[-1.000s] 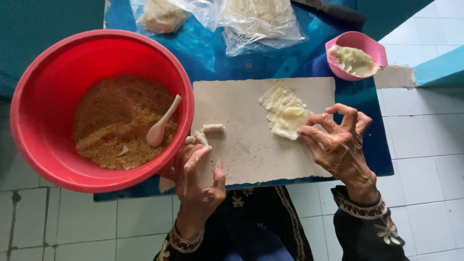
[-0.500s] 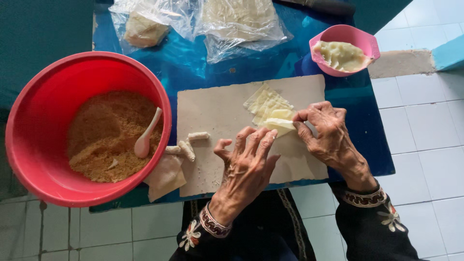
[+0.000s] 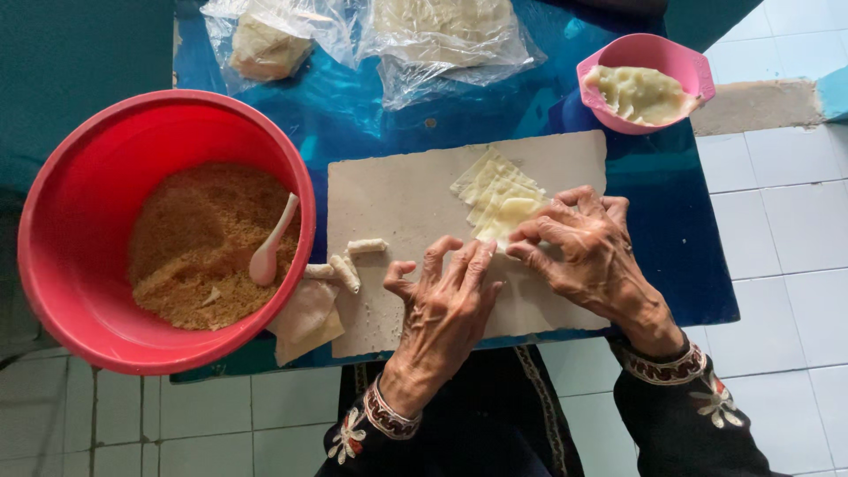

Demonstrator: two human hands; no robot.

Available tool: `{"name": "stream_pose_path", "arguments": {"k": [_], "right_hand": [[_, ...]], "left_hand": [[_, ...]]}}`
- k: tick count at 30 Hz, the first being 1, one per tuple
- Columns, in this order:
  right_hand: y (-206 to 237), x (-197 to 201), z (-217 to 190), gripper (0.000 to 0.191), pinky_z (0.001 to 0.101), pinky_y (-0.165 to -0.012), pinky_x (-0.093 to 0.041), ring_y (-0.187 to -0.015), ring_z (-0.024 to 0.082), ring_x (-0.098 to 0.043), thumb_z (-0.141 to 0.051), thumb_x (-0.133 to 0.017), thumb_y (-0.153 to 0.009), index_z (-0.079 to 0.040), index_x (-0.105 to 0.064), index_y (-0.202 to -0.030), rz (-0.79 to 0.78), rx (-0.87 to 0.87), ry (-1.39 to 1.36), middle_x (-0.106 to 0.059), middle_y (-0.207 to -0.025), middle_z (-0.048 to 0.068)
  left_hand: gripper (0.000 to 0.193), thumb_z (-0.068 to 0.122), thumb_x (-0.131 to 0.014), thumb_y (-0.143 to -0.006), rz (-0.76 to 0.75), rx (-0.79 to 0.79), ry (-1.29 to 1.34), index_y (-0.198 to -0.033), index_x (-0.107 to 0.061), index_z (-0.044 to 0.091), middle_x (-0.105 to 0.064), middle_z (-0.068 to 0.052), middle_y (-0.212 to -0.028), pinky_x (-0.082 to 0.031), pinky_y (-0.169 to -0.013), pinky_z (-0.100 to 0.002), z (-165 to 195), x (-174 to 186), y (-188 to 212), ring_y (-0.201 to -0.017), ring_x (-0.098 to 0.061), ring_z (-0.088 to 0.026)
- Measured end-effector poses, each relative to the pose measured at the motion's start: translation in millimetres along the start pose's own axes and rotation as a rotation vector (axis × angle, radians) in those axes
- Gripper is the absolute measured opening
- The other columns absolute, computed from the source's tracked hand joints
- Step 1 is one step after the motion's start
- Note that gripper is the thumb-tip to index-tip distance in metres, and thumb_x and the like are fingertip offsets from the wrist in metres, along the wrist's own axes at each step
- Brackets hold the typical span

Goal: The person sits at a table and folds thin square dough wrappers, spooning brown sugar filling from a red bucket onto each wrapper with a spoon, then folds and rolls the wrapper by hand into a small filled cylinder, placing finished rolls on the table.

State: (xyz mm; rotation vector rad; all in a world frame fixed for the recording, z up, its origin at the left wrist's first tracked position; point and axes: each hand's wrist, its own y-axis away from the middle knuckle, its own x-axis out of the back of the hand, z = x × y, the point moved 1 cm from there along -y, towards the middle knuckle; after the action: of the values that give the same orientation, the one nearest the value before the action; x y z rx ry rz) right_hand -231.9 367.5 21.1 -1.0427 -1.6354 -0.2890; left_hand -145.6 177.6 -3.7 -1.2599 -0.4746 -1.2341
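Wrappers handled on a board
A wrapper stack (image 3: 496,196) on the board (image 3: 415,221) is pinched by the right hand (image 3: 587,252); the left hand (image 3: 442,305) is spread open beside it.

We see a low table (image 3: 680,265) with a glossy blue covering catching daylight, standing on a white tiled floor (image 3: 786,221); a teal surface (image 3: 79,62) fills the upper left corner
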Motion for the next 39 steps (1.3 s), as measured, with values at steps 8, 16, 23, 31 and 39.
{"name": "stream_pose_path", "arguments": {"k": [8, 16, 23, 31, 39], "right_hand": [[-1.6, -3.9, -7.9, 0.021, 0.0464, -0.094, -0.032, -0.111, 0.024, -0.058, -0.033, -0.08, -0.082, -0.019, -0.077, -0.097, 0.028, 0.024, 0.084, -0.073, -0.106, -0.003], [-3.9, -12.2, -10.7, 0.016, 0.0468, -0.092, -0.034, -0.11, 0.025, -0.057, -0.027, -0.077, -0.087, -0.015, -0.075, -0.097, 0.055, -0.043, 0.059, -0.073, -0.101, 0.0], [0.1, -12.1, -3.9, 0.014, 0.0446, -0.095, -0.037, -0.107, 0.027, -0.064, -0.016, -0.07, -0.096, -0.005, -0.071, -0.105, 0.129, -0.082, -0.024, -0.072, -0.102, 0.011], [-12.3, 7.3, 24.0, 0.013, 0.0408, -0.086, -0.051, -0.092, 0.03, -0.069, -0.012, -0.067, -0.107, 0.0, -0.068, -0.105, 0.255, -0.108, -0.049, -0.072, -0.103, 0.014], [-29.5, 42.9, 32.1, 0.018, 0.0343, -0.073, -0.056, -0.08, 0.025, -0.07, -0.018, -0.064, -0.117, 0.0, -0.067, -0.118, 0.283, -0.309, -0.232, -0.073, -0.098, 0.011]], "left_hand": [[0.048, 0.028, -0.07, -0.095, 0.004, 0.004, 0.019, -0.138, -0.061, 0.008, -0.064, 0.0, -0.131, -0.023, -0.097, -0.051, -4.7, 2.6, 2.0, -0.127, -0.051, -0.02], [0.045, 0.026, -0.071, -0.095, 0.006, -0.008, -0.034, -0.136, -0.063, 0.009, -0.065, 0.001, -0.131, -0.023, -0.097, -0.051, -5.5, 3.2, 2.8, -0.128, -0.05, -0.019], [0.053, 0.046, -0.071, -0.093, 0.056, -0.088, -0.183, -0.138, -0.067, 0.018, -0.063, 0.0, -0.141, -0.019, -0.104, -0.049, 2.6, -7.0, 0.7, -0.137, -0.045, -0.019], [0.051, 0.052, -0.073, -0.091, -0.017, -0.08, -0.157, -0.129, -0.071, 0.017, -0.062, 0.001, -0.142, -0.018, -0.105, -0.051, 3.7, -14.0, 1.1, -0.143, -0.039, -0.02], [0.046, 0.046, -0.072, -0.094, -0.046, -0.043, -0.09, -0.13, -0.068, 0.017, -0.062, 0.001, -0.141, -0.018, -0.105, -0.052, 3.7, -13.7, -1.7, -0.144, -0.038, -0.022]]}}
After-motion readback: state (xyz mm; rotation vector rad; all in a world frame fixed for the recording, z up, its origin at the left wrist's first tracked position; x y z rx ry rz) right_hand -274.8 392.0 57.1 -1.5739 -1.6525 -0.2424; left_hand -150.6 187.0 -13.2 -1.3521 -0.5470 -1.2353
